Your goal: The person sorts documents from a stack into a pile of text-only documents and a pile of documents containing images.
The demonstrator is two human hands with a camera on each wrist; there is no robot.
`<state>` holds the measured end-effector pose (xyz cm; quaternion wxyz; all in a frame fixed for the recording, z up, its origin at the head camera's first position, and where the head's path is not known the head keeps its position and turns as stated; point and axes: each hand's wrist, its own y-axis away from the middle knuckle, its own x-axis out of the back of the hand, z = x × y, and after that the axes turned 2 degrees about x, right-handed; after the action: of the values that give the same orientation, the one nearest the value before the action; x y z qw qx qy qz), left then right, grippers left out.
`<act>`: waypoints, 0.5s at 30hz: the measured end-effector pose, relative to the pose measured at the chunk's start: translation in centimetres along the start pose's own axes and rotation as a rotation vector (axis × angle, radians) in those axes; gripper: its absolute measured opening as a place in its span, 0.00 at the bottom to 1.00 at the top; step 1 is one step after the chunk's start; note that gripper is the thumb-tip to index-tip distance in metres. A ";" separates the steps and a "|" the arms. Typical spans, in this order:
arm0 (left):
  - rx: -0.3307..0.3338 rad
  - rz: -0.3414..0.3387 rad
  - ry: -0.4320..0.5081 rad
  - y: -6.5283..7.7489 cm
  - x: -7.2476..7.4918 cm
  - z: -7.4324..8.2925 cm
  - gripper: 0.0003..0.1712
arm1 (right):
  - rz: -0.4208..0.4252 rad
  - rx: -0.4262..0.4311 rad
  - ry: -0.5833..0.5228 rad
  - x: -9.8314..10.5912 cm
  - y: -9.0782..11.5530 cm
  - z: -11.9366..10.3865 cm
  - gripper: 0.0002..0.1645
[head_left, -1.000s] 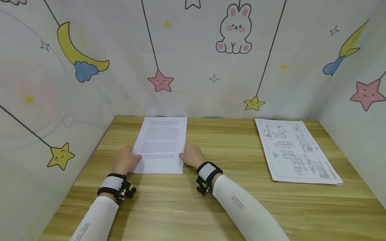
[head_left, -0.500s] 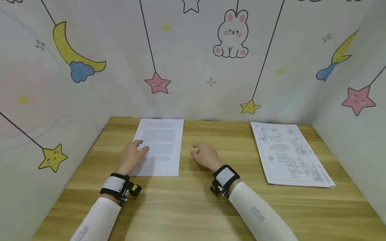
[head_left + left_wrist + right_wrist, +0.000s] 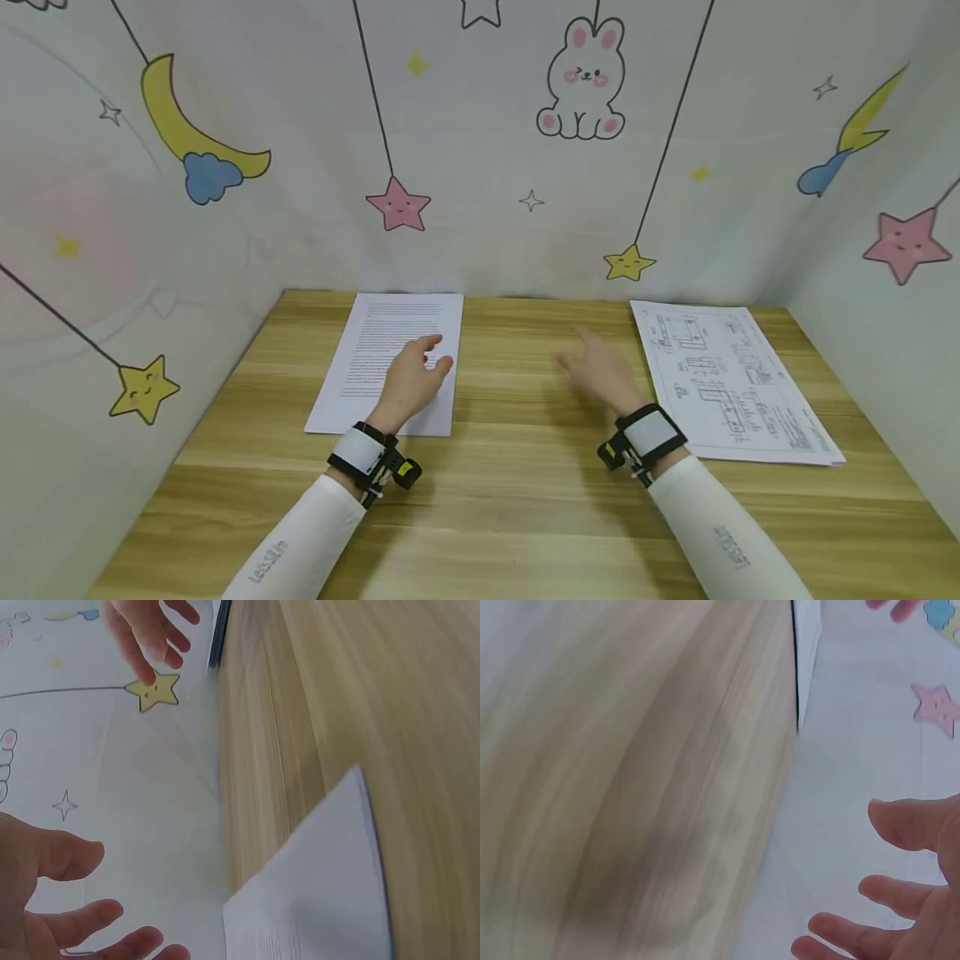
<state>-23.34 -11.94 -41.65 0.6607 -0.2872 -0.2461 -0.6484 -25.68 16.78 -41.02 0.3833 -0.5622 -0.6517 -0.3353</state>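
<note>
A stack of text-printed paper (image 3: pixel 375 358) lies flat on the left part of the wooden table. Above its right half hovers my left hand (image 3: pixel 411 377), fingers loosely spread and holding nothing; the left wrist view shows the thumb and fingers apart, with the paper (image 3: pixel 322 877) below them. My right hand (image 3: pixel 600 371), slightly blurred, is in the air just left of a second stack of paper printed with technical drawings (image 3: pixel 738 383). In the right wrist view the fingers of this hand (image 3: pixel 900 900) are parted and nothing is between them.
Both stacks lie on the wooden table (image 3: pixel 517 500), near its back edge. A white curtain (image 3: pixel 480 150) with cartoon stars, a moon and a rabbit rises behind the table and along both sides. Each wrist carries a strapped camera.
Both hands have let go of the text-printed stack's sides and risen. Since then both have moved right, the right hand close to the drawings. The stacks stay where they were.
</note>
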 end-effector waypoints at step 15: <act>-0.040 -0.217 0.180 0.4 -6.6 6.5 0.30 | 0.012 -0.139 0.062 6.2 3.0 11.5 0.42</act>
<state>-22.90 -2.68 -41.70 0.6004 -0.2127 -0.2025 -0.7438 -24.63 30.17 -41.14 0.3655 -0.5805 -0.6112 -0.3948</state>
